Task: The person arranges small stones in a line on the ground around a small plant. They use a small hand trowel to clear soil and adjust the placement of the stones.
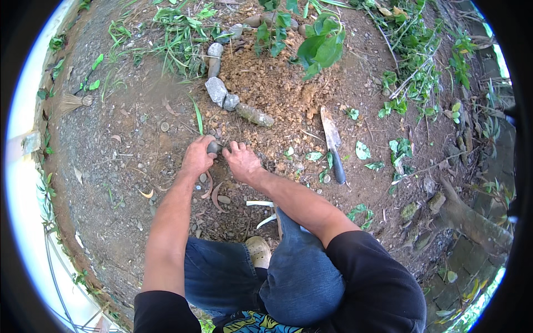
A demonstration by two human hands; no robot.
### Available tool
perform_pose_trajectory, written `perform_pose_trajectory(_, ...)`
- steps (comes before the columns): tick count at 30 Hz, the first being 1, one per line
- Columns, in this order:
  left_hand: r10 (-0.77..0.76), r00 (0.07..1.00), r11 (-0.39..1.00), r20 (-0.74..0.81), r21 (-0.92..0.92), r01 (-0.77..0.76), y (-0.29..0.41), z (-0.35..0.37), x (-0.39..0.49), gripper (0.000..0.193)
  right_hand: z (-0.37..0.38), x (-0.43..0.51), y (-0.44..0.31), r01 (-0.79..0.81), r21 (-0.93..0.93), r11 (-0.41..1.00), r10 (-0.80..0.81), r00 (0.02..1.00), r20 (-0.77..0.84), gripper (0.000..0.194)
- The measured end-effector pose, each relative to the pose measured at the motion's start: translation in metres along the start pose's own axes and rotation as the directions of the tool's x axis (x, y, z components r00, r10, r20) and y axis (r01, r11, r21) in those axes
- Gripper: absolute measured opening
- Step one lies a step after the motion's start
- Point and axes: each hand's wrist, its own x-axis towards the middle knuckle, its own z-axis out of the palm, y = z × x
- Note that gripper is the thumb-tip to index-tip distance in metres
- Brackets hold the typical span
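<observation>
A rounded grey stone (pixel 214 147) is in my left hand (pixel 199 155), gripped between thumb and fingers low over the soil. Close to its right is my right hand (pixel 242 161), fingers curled down at the ground; what lies under the fingertips is hidden. A curved row of stones, with a pale grey rock (pixel 216 91) and a long mossy stone (pixel 255 115), borders a mound of loose orange-brown soil (pixel 266 75). Leafy young plant growth (pixel 320 45) stands over the mound. To the right, a soil-covered hand trowel (pixel 333 143) with a dark handle lies on the ground.
A short straw broom (pixel 75 103) and a green-handled tool (pixel 90 75) lie at the left. Cut grass (pixel 183 37) is heaped beyond the stones. Trimmed branches (pixel 416 79) and a thick root or log (pixel 474 220) are at the right. My clog (pixel 258 252) rests below my hands.
</observation>
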Motion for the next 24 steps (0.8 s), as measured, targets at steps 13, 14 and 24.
perform_pose_trajectory(13, 0.332, 0.943, 0.943, -0.025, 0.018, -0.332, 0.107, 0.064, 0.025, 0.068, -0.060, -0.063, 0.129, -0.176, 0.214, 0.961, 0.263, 0.817, -0.513, 0.038)
perform_pose_trajectory(14, 0.348, 0.935, 0.937, -0.071, -0.002, -0.349, 0.111, 0.072, 0.026, 0.065, -0.057, -0.060, 0.134, -0.120, 0.141, 0.983, 0.178, 0.816, -0.549, 0.041)
perform_pose_trajectory(24, 0.346, 0.915, 0.934, -0.206, -0.017, -0.357, 0.112, 0.094, 0.027, 0.051, -0.029, -0.040, 0.149, -0.042, 0.023, 0.999, 0.047, 0.779, -0.626, 0.043)
